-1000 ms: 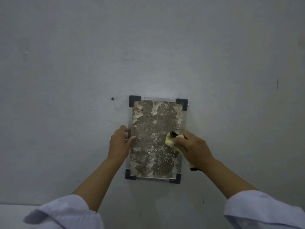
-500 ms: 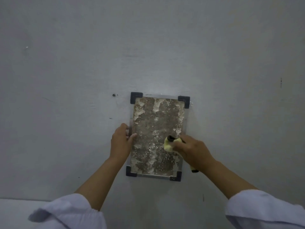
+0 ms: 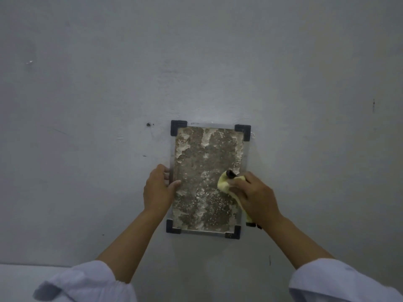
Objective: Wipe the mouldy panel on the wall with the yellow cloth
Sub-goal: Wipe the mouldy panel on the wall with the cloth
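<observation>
A mouldy brown-and-white panel (image 3: pixel 202 166) with black corner brackets hangs on the grey wall. My right hand (image 3: pixel 255 192) grips a yellow cloth (image 3: pixel 224 184) and presses it against the panel's right side, a little below mid-height. A dark tip pokes out of the cloth above my fingers, and a strip of cloth hangs below my wrist. My left hand (image 3: pixel 158 188) holds the panel's left edge, thumb on the panel face and fingers behind the rim.
The grey wall (image 3: pixel 196 62) fills the view, with a small screw hole (image 3: pixel 148 124) left of the panel's top corner. A pale ledge (image 3: pixel 26 277) shows at the bottom left. White sleeves cover both forearms.
My right hand with the cloth has shifted slightly left and down on the panel and back. My left hand has stayed on the left edge. The view has drifted a little.
</observation>
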